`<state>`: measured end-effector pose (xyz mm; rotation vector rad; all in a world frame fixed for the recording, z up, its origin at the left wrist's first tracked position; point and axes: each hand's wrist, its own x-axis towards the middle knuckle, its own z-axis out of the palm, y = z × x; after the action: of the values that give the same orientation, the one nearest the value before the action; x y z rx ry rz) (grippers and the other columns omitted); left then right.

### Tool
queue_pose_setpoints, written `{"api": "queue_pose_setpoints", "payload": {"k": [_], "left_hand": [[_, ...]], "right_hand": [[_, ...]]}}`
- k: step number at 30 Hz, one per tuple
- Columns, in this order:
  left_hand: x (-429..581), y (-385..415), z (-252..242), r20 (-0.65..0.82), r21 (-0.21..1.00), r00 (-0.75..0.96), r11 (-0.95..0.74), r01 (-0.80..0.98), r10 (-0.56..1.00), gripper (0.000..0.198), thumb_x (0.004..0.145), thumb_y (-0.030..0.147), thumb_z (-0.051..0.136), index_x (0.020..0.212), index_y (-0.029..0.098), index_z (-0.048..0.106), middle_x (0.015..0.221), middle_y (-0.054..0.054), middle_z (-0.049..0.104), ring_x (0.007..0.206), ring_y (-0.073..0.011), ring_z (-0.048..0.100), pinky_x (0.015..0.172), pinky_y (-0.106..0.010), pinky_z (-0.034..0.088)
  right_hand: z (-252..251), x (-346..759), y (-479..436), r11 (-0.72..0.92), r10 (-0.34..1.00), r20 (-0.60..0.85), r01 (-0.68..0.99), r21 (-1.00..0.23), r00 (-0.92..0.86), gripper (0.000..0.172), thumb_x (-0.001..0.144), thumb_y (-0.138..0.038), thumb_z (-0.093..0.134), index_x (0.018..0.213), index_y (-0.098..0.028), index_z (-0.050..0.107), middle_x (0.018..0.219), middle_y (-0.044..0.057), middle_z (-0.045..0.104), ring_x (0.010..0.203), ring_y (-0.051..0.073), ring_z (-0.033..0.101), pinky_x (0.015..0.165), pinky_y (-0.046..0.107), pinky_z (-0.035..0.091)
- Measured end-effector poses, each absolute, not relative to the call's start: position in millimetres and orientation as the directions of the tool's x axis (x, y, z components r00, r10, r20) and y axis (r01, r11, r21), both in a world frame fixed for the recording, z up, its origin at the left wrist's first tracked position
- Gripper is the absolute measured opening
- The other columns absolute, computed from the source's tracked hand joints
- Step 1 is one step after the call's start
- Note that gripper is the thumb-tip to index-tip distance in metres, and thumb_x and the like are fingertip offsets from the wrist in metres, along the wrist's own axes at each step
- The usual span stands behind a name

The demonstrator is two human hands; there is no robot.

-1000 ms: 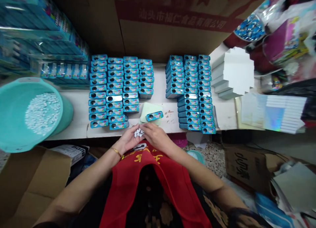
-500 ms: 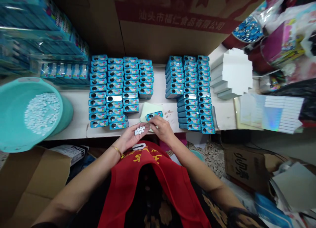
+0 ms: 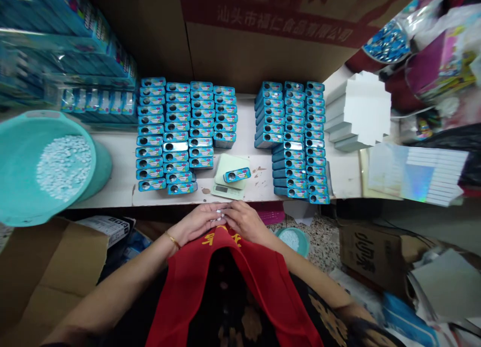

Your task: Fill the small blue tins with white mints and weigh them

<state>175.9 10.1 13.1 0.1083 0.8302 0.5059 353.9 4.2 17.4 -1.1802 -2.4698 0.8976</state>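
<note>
My left hand (image 3: 197,223) is curled in front of my body, just below the table edge, and cups a few white tablets (image 3: 219,214) that barely show at its fingertips. The fingers of my right hand (image 3: 245,220) are drawn together and touch the left fingertips at the tablets. What they pinch is hidden. Beyond my hands, one blue tin (image 3: 236,175) with a round hole in its lid lies on a small pale green scale (image 3: 225,188). Neither hand touches the tin or the scale.
Stacked rows of blue tins stand left (image 3: 176,136) and right (image 3: 295,141) of the scale. A teal basin (image 3: 22,136) of white tablets sits far left, a small teal bowl (image 3: 306,237) below the table. White boxes (image 3: 356,111) and shiny sheets (image 3: 417,171) lie at the right.
My right hand came back from the tin on the scale to my left hand. Both hands dropped toward my body, and the left hand curled over the tablets.
</note>
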Motion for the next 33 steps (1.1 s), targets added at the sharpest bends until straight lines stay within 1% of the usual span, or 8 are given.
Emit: {"api": "queue_pose_setpoints", "payload": {"k": [7,12,18,23,26,28,31,33], "left_hand": [[177.6,13.0,12.9,-0.671,0.313,0.585,0.889,-0.333,0.455,0.025,0.068,0.006,0.065,0.092,0.008,0.068,0.099,-0.016,0.067,0.093,-0.0227,0.062,0.087,-0.03,0.045],[173.7,12.7,13.3,-0.706,0.291,0.554,0.894,-0.342,0.442,0.025,0.069,0.006,0.063,0.095,0.005,0.066,0.097,-0.02,0.067,0.095,-0.0249,0.061,0.091,-0.034,0.042],[169.2,10.9,15.6,-0.725,0.288,0.53,0.892,-0.349,0.441,0.026,0.071,0.005,0.061,0.097,0.005,0.064,0.1,-0.021,0.065,0.096,-0.0258,0.061,0.093,-0.035,0.041],[164.6,7.2,13.1,-0.721,0.27,0.52,0.876,-0.399,0.459,0.026,0.072,0.006,0.06,0.098,0.004,0.063,0.102,-0.021,0.065,0.099,-0.0261,0.059,0.091,-0.034,0.043],[160.7,6.0,6.7,-0.744,0.265,0.469,0.855,-0.447,0.476,0.026,0.071,0.005,0.061,0.096,0.005,0.063,0.099,-0.019,0.065,0.09,-0.0224,0.062,0.08,-0.029,0.049],[159.7,7.7,-1.6,-0.773,0.277,0.411,0.839,-0.468,0.484,0.024,0.07,0.007,0.063,0.094,0.006,0.063,0.087,-0.014,0.066,0.074,-0.0158,0.063,0.064,-0.022,0.05],[164.1,16.7,-20.1,-0.811,0.367,0.269,0.811,-0.455,0.519,0.023,0.073,0.012,0.062,0.095,0.007,0.061,0.066,-0.004,0.058,0.052,-0.0059,0.052,0.04,-0.013,0.035],[170.6,27.1,-34.9,-0.805,0.499,0.132,0.78,-0.377,0.578,0.026,0.075,0.016,0.059,0.1,0.008,0.059,0.06,0.001,0.052,0.046,-0.0039,0.044,0.036,-0.013,0.026]], "right_hand": [[12.5,359.7,3.3,0.419,0.807,-0.001,0.574,-0.704,-0.591,0.01,0.084,-0.022,0.049,0.09,-0.018,0.056,0.086,0.006,0.058,0.083,0.017,0.052,0.075,0.031,0.043],[21.3,367.6,33.5,0.341,0.919,0.116,0.61,-0.716,-0.377,0.008,0.085,-0.021,0.048,0.085,-0.019,0.055,0.082,0.006,0.058,0.083,0.017,0.052,0.076,0.031,0.043],[17.7,366.1,75.0,0.353,0.931,0.181,0.657,-0.666,-0.317,0.01,0.085,-0.024,0.048,0.086,-0.02,0.057,0.085,0.005,0.059,0.085,0.018,0.053,0.079,0.033,0.042],[-5.3,378.8,75.8,0.35,0.935,0.154,0.752,-0.559,-0.321,0.022,0.083,-0.027,0.051,0.102,-0.017,0.058,0.098,0.01,0.058,0.093,0.021,0.05,0.083,0.037,0.041],[-16.4,388.5,75.1,0.365,0.925,0.103,0.786,-0.498,-0.365,0.043,0.079,-0.026,0.057,0.12,-0.016,0.049,0.118,0.012,0.05,0.106,0.025,0.044,0.089,0.041,0.039],[-21.1,390.9,79.8,0.382,0.909,0.041,0.793,-0.474,-0.414,0.048,0.078,-0.021,0.057,0.124,-0.018,0.046,0.121,0.011,0.049,0.106,0.025,0.044,0.089,0.041,0.04],[-23.4,387.9,96.6,0.367,0.913,0.022,0.797,-0.479,-0.407,0.04,0.079,-0.018,0.052,0.119,-0.019,0.05,0.113,0.009,0.054,0.099,0.024,0.046,0.085,0.039,0.042],[-22.5,382.5,112.7,0.339,0.934,0.076,0.801,-0.493,-0.348,0.038,0.08,-0.019,0.051,0.118,-0.018,0.05,0.11,0.009,0.054,0.098,0.024,0.047,0.086,0.038,0.042]]}}
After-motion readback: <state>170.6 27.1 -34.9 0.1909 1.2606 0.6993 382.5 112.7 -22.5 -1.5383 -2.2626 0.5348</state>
